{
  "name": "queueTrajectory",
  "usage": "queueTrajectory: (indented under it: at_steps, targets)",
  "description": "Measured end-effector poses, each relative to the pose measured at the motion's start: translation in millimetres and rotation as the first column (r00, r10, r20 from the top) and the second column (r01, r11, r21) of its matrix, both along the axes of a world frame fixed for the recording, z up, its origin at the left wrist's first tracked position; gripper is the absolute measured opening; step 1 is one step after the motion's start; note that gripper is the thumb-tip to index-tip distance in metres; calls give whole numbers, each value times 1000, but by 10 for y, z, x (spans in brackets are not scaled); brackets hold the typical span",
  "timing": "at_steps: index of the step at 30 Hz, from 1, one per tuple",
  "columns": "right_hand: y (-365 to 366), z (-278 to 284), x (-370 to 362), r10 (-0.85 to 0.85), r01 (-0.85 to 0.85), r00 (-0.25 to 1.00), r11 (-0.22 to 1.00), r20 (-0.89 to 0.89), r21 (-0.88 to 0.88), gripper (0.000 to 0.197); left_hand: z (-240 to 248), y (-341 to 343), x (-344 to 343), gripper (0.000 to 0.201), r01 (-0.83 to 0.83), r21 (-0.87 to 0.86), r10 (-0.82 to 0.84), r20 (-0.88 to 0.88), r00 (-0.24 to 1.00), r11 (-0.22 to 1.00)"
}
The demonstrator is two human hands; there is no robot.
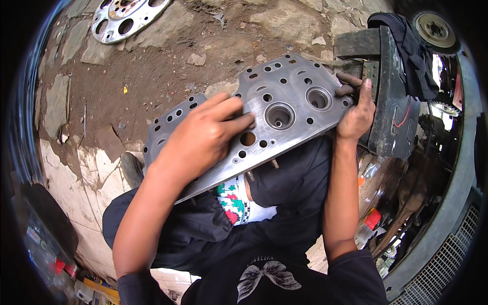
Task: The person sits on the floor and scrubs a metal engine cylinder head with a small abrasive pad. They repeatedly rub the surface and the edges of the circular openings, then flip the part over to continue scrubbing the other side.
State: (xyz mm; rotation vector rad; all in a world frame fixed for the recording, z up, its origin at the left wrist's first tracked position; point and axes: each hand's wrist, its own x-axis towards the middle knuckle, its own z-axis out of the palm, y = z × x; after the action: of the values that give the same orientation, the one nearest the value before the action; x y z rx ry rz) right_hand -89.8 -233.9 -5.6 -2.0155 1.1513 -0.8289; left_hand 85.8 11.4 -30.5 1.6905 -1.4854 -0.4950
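Note:
A grey metal cylinder head (pixel 292 129) lies tilted across my lap, its flat face upward with round valve seats and several bolt holes. My left hand (pixel 211 127) rests over its middle, fingers curled down to the metal near a brown-looking hole. Whatever those fingers may pinch is hidden beneath them. At the right end of the cylinder head, my right hand (pixel 356 114) grips the edge, thumb pointing up and dark-stained fingers bent beside it. The left part of the cylinder head is partly covered by my left forearm.
A round metal plate with large holes (pixel 122 23) lies on the dirt and stone ground at the far left. To the right stands a dark box-like block (pixel 394 122) with black cloth (pixel 406 56) over it. Bottles and clutter (pixel 51 259) sit at lower left.

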Motion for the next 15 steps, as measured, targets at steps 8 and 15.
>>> queueTrajectory:
  at_steps: [8, 15]
  targets:
    - [0, -38, 20, -19, 17, 999, 998, 44, 55, 74, -99, -260, -26, 49, 3, -104, 2, 50, 999, 995]
    - [46, -14, 13, -4, 4, 1000, 1000, -7, -8, 74, -86, -157, -8, 46, 1, -102, -3, -22, 1000, 995]
